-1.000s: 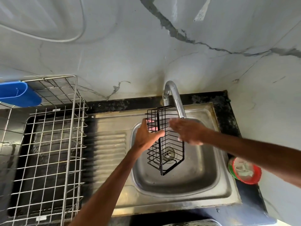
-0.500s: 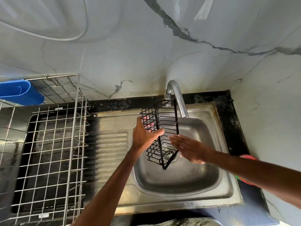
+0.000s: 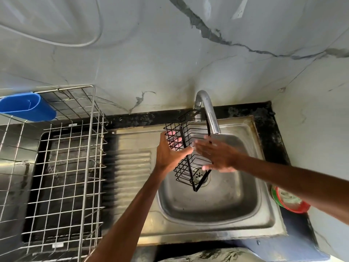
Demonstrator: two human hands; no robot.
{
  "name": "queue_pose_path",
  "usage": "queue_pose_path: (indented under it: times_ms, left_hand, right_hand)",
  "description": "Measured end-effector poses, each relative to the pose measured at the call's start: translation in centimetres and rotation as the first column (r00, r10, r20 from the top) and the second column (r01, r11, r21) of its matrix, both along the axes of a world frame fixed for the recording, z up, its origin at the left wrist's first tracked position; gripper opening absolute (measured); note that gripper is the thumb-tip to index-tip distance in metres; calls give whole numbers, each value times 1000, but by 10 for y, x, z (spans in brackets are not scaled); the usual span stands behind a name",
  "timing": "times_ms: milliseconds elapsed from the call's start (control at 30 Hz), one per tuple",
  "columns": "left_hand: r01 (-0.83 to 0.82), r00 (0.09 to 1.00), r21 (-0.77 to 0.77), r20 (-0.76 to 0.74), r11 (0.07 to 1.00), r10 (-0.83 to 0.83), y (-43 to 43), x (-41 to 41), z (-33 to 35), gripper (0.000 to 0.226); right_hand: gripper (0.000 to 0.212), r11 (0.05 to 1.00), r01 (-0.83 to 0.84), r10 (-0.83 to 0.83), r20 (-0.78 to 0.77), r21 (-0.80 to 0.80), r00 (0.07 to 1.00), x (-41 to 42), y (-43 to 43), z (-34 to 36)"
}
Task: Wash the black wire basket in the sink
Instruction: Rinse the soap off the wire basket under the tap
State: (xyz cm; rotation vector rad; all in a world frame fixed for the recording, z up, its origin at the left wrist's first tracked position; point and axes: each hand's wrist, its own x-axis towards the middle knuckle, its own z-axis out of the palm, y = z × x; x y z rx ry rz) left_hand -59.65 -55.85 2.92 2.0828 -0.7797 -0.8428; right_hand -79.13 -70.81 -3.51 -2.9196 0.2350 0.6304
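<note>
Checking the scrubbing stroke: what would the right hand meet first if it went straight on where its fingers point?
Likely the thumb of the left hand, wrapped over the black wire basket ahead of the right hand; depth is unclear.

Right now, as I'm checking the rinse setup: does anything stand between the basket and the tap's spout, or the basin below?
Nothing separate does. The basket hangs over the sink, its top beside the spout. Only the right hand, flat against the wires, lies under the spout; the left hand grips the other side.
</note>
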Motion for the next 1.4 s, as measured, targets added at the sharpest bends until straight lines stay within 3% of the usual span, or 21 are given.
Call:
queue_pose_path:
  times_ms: [33,133,267,400,467,533,600,700,833,933,1033,1200,1267,1333,1400]
  left_hand:
    - [-10,1000,-19,-4,1000,10,1,2,-1,75]
    - [-1,999,-17,-41,1000,0,1,6,-6,92]
    - [48,994,-5,-100,999,-48,-3,2,-7,107]
    - [48,988,-17,-143,999,-50,-7,-4,-5,94]
    - [28,984,-26,-174,999,-32,-8,-6,-5,87]
    - [-10,974,-25,-226,1000,4,-7,-4,-11,81]
    - [-7,947,5,-321,1000,9,-7,-2,-18,74]
    - [-30,854,75,-516,997,64,-5,-4,-22,63]
    - [-55,718,115,-686,992,119,-8,-16,-9,51]
    - [-27,711,144,-692,989,120,-15,-23,3,37]
    - [3,732,206,-667,979,138,-21,-25,6,47]
    - [78,757,242,-646,967,100,-34,-33,-3,32]
    - [57,766,247,-632,967,116,-37,-28,-7,32]
    - [28,777,249,-615,968,136,-39,-19,-16,47]
    - [43,786,248,-607,968,120,-40,-12,-19,47]
  right_hand:
    - [79,999,2,0,-30,35,1000,-8,10,-8]
    - [74,988,82,-93,82,134,992,-35,36,-29]
    - [65,931,195,-201,-15,308,980,-36,47,-40]
    - [50,761,372,-433,-11,531,901,-42,44,-50]
    - [49,745,372,-435,-19,554,900,-36,46,-44]
    - [52,792,339,-380,-24,508,925,-30,52,-38]
    - [48,809,378,-441,40,450,897,-27,56,-30]
    - [34,711,515,-654,180,479,735,-26,59,-11]
    - [59,663,627,-732,176,409,659,-27,83,10]
    - [82,710,623,-697,200,327,689,-26,83,9]
    - [88,745,613,-666,241,264,706,-17,74,0]
    - [78,720,682,-689,255,128,678,11,71,-6]
    - [68,810,564,-587,257,161,768,18,74,-7]
    - [63,902,407,-431,278,144,858,8,65,-6]
    - [62,905,415,-423,324,98,846,-2,47,-5]
